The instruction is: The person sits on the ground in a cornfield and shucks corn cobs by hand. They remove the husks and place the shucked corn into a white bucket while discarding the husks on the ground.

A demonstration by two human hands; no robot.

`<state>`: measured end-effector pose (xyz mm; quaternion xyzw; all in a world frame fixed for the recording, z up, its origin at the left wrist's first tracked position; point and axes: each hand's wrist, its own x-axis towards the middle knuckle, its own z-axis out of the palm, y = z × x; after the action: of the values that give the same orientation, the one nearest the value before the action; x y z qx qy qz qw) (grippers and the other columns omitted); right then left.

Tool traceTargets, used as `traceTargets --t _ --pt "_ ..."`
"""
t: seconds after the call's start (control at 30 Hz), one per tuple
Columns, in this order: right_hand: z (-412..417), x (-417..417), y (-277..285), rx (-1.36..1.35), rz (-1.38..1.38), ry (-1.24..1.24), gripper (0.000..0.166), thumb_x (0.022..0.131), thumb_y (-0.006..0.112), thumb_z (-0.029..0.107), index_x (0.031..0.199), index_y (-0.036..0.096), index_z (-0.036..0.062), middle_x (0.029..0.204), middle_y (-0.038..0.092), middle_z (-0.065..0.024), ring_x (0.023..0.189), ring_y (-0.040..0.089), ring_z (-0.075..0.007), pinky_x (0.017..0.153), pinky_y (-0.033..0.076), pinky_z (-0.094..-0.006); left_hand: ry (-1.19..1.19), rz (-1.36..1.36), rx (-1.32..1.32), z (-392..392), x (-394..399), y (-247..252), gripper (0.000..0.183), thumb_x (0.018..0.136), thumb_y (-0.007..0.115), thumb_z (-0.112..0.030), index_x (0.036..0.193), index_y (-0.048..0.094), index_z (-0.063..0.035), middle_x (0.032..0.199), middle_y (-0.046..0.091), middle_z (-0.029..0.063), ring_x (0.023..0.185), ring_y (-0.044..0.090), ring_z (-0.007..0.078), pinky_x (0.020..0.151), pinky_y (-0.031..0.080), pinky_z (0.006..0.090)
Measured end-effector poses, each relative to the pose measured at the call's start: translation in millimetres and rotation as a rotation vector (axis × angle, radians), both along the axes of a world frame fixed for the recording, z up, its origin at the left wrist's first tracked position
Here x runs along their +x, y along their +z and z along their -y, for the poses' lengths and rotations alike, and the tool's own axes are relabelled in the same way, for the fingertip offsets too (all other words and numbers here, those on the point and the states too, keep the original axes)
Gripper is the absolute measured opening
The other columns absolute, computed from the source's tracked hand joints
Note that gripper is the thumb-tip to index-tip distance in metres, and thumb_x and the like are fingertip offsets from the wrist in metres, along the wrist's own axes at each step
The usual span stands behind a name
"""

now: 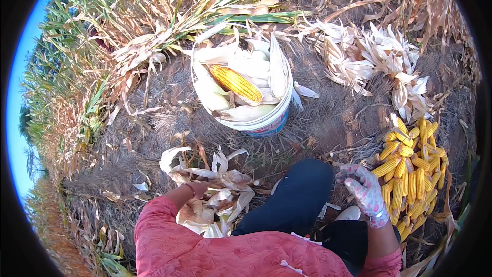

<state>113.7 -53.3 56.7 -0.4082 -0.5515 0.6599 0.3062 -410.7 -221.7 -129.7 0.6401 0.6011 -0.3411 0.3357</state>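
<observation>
My left hand [198, 189], bare and with a bracelet at the wrist, reaches into a heap of pale corn husks [226, 180] on the ground to my left. Husk leaves partly hide its fingers, so whether it grips any is unclear. Over on the right, my right hand [361, 188] wears a white glove with pink spots. Its fingers are bent and apart, with nothing between them. Just beyond that hand lies a pile of husked yellow corn cobs [413, 177]. In front of me stands a white plastic bucket [251, 125] full of corn ears in husks [250, 65], one husked cob [236, 83] on top.
Loose dry husks [346, 54] lie behind the bucket to the right. Cut corn stalks [215, 11] spread across the far ground, and standing corn plants [73, 73] line the left. My bent knee [307, 177] rises between my hands, over soil with dry stubble [153, 123].
</observation>
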Motion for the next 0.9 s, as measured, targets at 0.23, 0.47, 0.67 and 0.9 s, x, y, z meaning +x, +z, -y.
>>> traceTargets --t 0.23,0.47,0.67,0.9 --pt "-1.1 -13.0 7.0 0.055 -0.028 0.076 0.033 0.087 0.057 0.013 0.115 0.054 -0.0036 0.1 0.063 -0.0105 0.093 0.059 -0.0158 0.085 0.046 -0.0297 0.467 0.54 0.681 -114.3 61.9 181.8 0.023 0.085 0.056 -0.022 0.093 0.059 -0.0004 0.076 0.064 0.0137 0.071 0.064 0.0236 0.066 0.049 0.0347" --pt "-3.7 -18.6 -2.8 0.257 0.129 0.097 0.032 0.086 0.06 0.017 0.114 0.057 0.0014 0.096 0.066 -0.0099 0.089 0.061 -0.0138 0.079 0.048 -0.028 1.115 0.845 1.262 -277.7 97.6 123.0 0.07 0.079 0.068 -0.021 0.128 0.026 0.0054 0.116 0.05 0.0228 0.102 0.053 0.0306 0.091 0.042 0.036" --pt "-6.1 0.2 -13.9 0.25 0.196 0.047 0.037 0.086 0.06 0.025 0.114 0.057 0.001 0.097 0.066 -0.0106 0.089 0.061 -0.0157 0.079 0.047 -0.0292 1.735 0.956 1.398 -327.5 150.0 122.3 0.076 0.074 0.07 -0.01 0.132 0.021 -0.003 0.118 0.048 0.0186 0.098 0.057 0.0293 0.071 0.053 0.0386" --pt "-12.8 6.2 -30.2 0.212 0.05 -0.012 0.037 0.086 0.06 0.023 0.115 0.056 0.0005 0.101 0.065 -0.0106 0.093 0.06 -0.0156 0.084 0.045 -0.0289 1.278 2.276 0.578 -250.9 202.2 164.3 0.041 0.081 0.052 -0.012 0.121 0.044 -0.0036 0.114 0.054 0.0124 0.106 0.055 0.0291 0.097 0.041 0.0483"
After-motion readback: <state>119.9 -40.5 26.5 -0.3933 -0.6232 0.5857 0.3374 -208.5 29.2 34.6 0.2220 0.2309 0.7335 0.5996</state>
